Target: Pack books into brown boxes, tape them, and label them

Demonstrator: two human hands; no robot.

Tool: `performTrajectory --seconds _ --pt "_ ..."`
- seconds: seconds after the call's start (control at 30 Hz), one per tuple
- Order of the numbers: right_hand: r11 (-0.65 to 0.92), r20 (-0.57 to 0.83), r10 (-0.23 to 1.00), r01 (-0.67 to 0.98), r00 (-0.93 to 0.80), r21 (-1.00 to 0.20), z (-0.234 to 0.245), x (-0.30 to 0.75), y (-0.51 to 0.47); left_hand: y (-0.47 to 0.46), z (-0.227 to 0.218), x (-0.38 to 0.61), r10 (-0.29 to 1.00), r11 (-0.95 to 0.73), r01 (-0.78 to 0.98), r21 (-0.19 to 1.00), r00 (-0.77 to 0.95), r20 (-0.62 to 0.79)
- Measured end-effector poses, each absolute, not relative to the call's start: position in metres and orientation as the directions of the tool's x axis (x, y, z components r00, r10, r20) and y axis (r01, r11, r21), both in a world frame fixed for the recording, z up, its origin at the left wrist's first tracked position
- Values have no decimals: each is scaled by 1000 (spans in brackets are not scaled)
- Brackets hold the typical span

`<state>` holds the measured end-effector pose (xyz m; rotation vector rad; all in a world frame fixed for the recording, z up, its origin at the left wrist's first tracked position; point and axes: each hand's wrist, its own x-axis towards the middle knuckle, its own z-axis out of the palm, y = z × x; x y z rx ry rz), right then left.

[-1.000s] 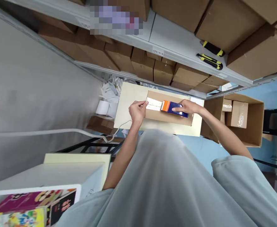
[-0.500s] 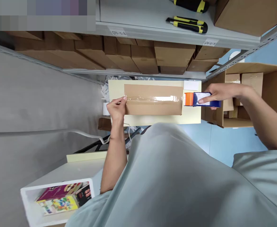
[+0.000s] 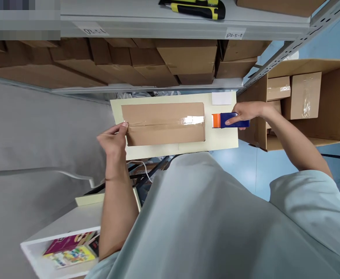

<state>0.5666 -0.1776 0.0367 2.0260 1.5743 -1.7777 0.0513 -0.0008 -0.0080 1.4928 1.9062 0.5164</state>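
A long, flat cardboard box (image 3: 164,133) lies on a cream tabletop (image 3: 222,139). Clear tape shines at its right end, and a thin seam runs along its length. At the box's left end, my left hand (image 3: 114,138) is closed, thumb and fingers pinched against the edge; whether tape is between them is hidden. My right hand (image 3: 247,111) is wrapped round a blue tape dispenser (image 3: 235,121) with an orange front, which points at the box's right end. A small gap separates the two, and I cannot tell if tape spans it.
Beyond the table stands a metal shelf (image 3: 146,29) with cardboard boxes (image 3: 187,58) and a yellow-black utility knife (image 3: 197,9). A large open carton (image 3: 332,116) holding smaller boxes is at right. White paper (image 3: 221,98) lies on the tabletop. Books sit in a white bin (image 3: 32,252) at lower left.
The whole view has shifted, so box and hands appear further left. The dispenser has drawn slightly away from the box's right end and rolled, hiding its white face. My left hand stays at the left end.
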Motion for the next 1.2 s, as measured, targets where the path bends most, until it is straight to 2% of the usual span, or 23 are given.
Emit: performTrajectory --seconds 0.13,0.3,0.47,0.6,0.67,0.73,0.8,0.87,0.93,1.03,1.1,1.2 --pt "-481 -750 650 699 -122 -530 32 544 -174 -4 6 66 905 424 593 685 -310 -291" --pt "-446 -723 691 769 -29 -457 33 505 -172 -8 9 73 921 387 648 655 -296 -252" --pt "-505 -658 726 804 200 -313 44 456 -177 -8 1 72 928 366 658 659 -308 -208" --pt "-611 -657 647 779 388 -141 46 427 -189 -4 -2 66 937 350 673 652 -269 -224" --pt "-661 -659 604 744 448 -100 47 422 -201 -5 1 64 950 310 714 627 -217 -222" --pt "-690 -613 612 716 500 -105 54 421 -214 -11 8 69 973 229 793 565 -160 -169" --pt "-715 -534 626 691 568 -103 69 422 -225 -24 18 83 995 102 854 510 -94 -40" --pt "-744 -476 618 661 626 -97 89 423 -230 -43 31 109 994 -68 839 540 11 109" --pt "-749 -426 632 652 647 -120 111 422 -226 -66 47 142 961 -275 718 639 217 170" --pt "-668 -374 730 713 572 -213 142 417 -203 -94 74 194 786 -547 402 734 548 286" --pt "-564 -328 818 772 473 -295 159 414 -179 -99 89 220 693 -629 267 730 618 371" --pt "-327 -173 944 861 280 -390 182 406 -133 -82 106 237 697 -663 247 706 549 462"
